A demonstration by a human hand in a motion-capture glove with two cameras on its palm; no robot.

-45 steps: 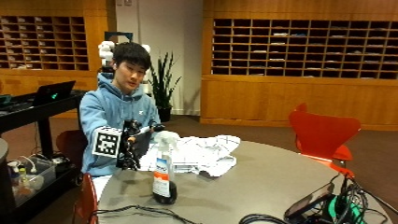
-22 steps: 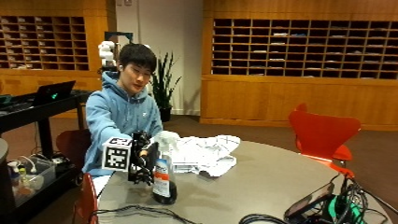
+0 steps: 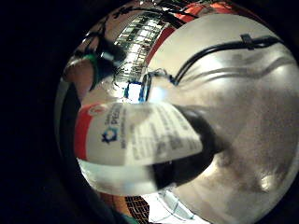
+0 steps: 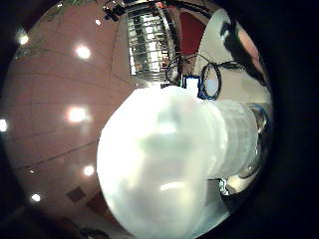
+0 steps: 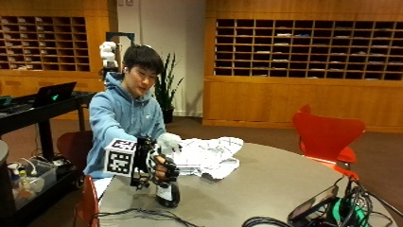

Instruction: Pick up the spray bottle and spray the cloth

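A spray bottle (image 5: 169,196) with a white head (image 5: 169,141), a white label and a dark base stands on the round grey table (image 5: 277,184) near its left front edge. My gloved right hand (image 5: 161,169) grips the bottle's body from the left, fingers curled round it. The label (image 3: 135,135) and dark base fill the little finger side palm view. In the thumb side palm view the white spray head (image 4: 164,164) sits close to the palm. A crumpled white cloth (image 5: 211,156) lies on the table just behind and right of the bottle.
Black cables (image 5: 144,216) lie along the table's front edge, and more cables and devices (image 5: 327,215) sit at its right front. A red chair (image 5: 326,135) stands behind the table on the right. A black side table with a laptop (image 5: 53,94) is at the left.
My gloved hand has come in from the left of the bottle and closed its fingers round the body. The bottle still stands in the same place; the cloth has not moved.
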